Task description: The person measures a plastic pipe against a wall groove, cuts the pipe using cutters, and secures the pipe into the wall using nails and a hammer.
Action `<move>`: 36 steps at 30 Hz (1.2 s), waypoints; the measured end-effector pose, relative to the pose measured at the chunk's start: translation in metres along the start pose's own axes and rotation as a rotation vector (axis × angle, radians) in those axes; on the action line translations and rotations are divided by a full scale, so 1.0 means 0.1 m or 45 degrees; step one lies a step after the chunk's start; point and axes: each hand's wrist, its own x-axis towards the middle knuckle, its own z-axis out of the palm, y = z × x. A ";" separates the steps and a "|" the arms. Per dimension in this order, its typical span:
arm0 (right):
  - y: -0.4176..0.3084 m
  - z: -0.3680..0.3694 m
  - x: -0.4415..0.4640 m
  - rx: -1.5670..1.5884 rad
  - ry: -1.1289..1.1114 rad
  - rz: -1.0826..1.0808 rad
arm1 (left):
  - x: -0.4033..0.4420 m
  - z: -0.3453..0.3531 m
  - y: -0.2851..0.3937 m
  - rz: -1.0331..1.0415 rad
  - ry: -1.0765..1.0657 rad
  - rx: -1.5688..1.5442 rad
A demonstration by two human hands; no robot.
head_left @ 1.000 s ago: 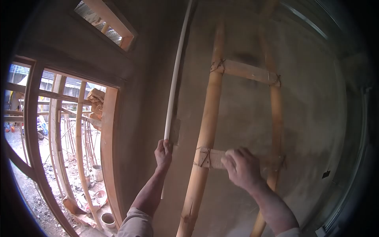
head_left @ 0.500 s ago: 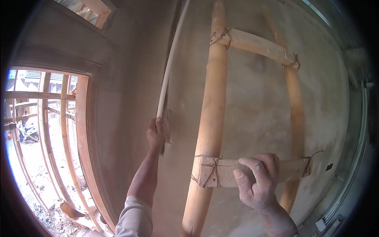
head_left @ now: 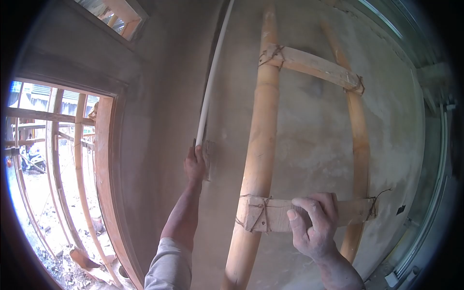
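A long white pipe [head_left: 213,77] runs up the wall beside a dark vertical groove, and my left hand [head_left: 194,163] is closed round its lower part. To the right leans a ladder with bamboo poles [head_left: 261,145] and wooden rungs tied on with wire. My right hand [head_left: 315,222] is at the lower rung [head_left: 275,214], its fingers curled over the top edge and its thumb on the near face. The upper rung [head_left: 314,64] is higher up, with no hand on it.
At the left, a wooden-framed opening [head_left: 105,159] shows bamboo poles and rubble outside. A smaller framed opening [head_left: 130,26] is at the upper left. A dark wall box [head_left: 400,210] sits right of the ladder, near metal framing [head_left: 437,193].
Since a second ago the view has shifted, and the lower rung appears larger. My right hand has settled on that rung, its thumb now showing. My left hand stays on the pipe.
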 end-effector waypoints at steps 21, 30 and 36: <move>0.00 0.00 -0.06 0.047 -0.052 0.050 | 0.23 0.15 -0.36 -0.354 -0.229 -0.419; 0.03 0.03 -0.10 0.013 -0.045 0.033 | 0.23 0.25 -0.39 -0.334 -0.320 -0.600; 0.03 0.01 -0.10 -0.006 -0.051 0.025 | 0.24 0.19 -0.22 -0.500 -0.297 -0.477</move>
